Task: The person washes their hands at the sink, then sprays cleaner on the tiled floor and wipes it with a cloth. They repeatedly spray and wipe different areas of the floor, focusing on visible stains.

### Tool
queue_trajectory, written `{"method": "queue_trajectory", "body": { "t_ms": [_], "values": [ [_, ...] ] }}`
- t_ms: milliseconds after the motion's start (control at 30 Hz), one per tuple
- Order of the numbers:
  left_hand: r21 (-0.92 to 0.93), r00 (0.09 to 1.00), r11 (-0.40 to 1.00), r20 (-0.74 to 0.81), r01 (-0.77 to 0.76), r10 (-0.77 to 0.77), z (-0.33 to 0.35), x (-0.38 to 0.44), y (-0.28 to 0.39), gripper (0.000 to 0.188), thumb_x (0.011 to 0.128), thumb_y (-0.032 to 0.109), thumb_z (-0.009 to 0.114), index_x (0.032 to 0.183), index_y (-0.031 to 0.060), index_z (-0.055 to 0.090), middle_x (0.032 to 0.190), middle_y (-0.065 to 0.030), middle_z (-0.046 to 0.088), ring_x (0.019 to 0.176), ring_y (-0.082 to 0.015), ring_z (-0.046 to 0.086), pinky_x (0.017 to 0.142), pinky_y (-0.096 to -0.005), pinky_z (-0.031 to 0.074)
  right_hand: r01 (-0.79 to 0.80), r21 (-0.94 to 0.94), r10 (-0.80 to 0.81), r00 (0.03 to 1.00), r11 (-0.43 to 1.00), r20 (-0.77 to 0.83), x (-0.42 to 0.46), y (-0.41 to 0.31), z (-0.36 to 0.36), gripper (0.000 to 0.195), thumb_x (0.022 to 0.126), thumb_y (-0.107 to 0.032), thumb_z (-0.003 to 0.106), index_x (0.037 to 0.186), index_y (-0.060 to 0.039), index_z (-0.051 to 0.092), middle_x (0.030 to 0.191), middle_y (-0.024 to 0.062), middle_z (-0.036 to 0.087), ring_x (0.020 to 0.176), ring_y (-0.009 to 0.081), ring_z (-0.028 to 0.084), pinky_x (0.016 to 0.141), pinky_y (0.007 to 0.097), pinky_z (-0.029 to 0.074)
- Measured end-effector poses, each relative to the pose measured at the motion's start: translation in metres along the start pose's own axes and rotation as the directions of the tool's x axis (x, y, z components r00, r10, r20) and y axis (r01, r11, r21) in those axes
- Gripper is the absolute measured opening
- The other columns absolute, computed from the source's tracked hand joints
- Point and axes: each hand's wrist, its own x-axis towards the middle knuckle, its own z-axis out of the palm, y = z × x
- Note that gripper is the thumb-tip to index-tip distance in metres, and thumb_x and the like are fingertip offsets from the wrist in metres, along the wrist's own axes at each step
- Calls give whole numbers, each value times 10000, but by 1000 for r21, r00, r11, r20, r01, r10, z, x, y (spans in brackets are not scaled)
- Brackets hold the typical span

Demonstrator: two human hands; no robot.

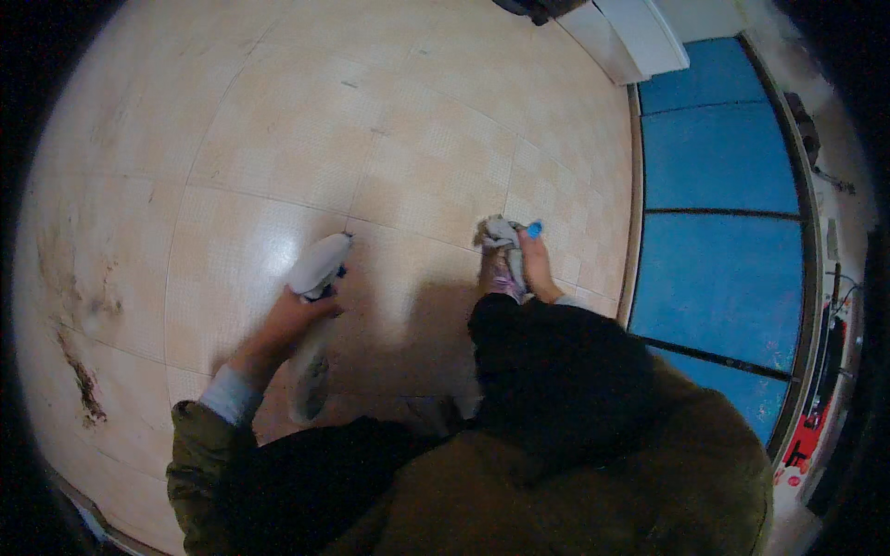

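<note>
My left hand (295,313) grips a pale, rounded, elongated object (321,263) with dark blue parts near my fingers. Its exact kind is too blurred to tell. Below that wrist, a pale shoe-like shape (309,382) lies close to the floor, partly in shadow. My right hand (537,267) is closed around a crumpled grey-white cloth (502,233), beside the end of my dark trouser leg (556,368). A small bright blue piece (535,229) shows at the fingertips. Something purple and brown (502,274) sits between cloth and trouser cuff, blurred.
Beige tiled floor (278,139) spreads ahead, with dark brown stains (83,382) at the left. Blue panels (719,278) in a frame run along the right side. A white cabinet-like piece (626,42) stands at the upper right, with a dark object (535,8) beside it.
</note>
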Motion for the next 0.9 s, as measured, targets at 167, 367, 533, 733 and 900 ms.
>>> {"method": "queue_trajectory", "body": {
  "t_ms": [167, 367, 533, 733, 900],
  "values": [
    [-60, 991, 996, -114, 63, -70, -36, -4, 1, 351, 671, 60, 589, 1010, 50, 497, 839, -54, 540, 754, -169, 535, 662, -283, 442, -28, 267, 48, 996, 963, -70, 4, 31, 31, 306, 878, -298, 411, 901, -10, 511, 818, 53, 524, 744, 184, 458, 723, 288, 373],
    [-128, 985, 984, -133, -127, 110, -26, -33, 59, 465, 690, 44, 557, 1134, 30, 420, 854, -62, 511, 719, -154, 525, 654, -253, 429, -273, 398, 251, 962, 876, 108, -53, 91, 11, 287, 880, -268, 387, 954, -30, 530, 810, 54, 565, 713, 180, 521, 651, 298, 422],
    [-255, 958, 923, -89, -288, 274, -19, -31, 72, 488, 666, 24, 563, 1132, 20, 418, 871, -51, 484, 714, -128, 440, 648, -247, 388, -427, 492, 417, 899, 758, 138, -115, 216, -14, 299, 872, -322, 404, 923, -54, 527, 829, 35, 539, 725, 141, 503, 638, 285, 415],
    [-235, 956, 927, -55, -292, 288, -13, -31, 79, 462, 650, -7, 538, 1099, 32, 438, 776, -27, 479, 706, -143, 471, 674, -251, 381, -150, 250, 122, 985, 956, 126, -20, 133, 6, 281, 866, -264, 420, 957, -23, 532, 834, 58, 568, 722, 142, 517, 648, 268, 415],
    [-282, 964, 926, 7, -252, 265, -5, -23, 79, 449, 653, -11, 550, 1088, 29, 445, 782, -28, 481, 714, -143, 468, 669, -256, 378, 45, -42, -40, 993, 998, 112, 88, -24, 65, 389, 843, -349, 434, 1045, -27, 513, 882, 148, 593, 806, 271, 552, 694, 346, 421]
  ]
}}
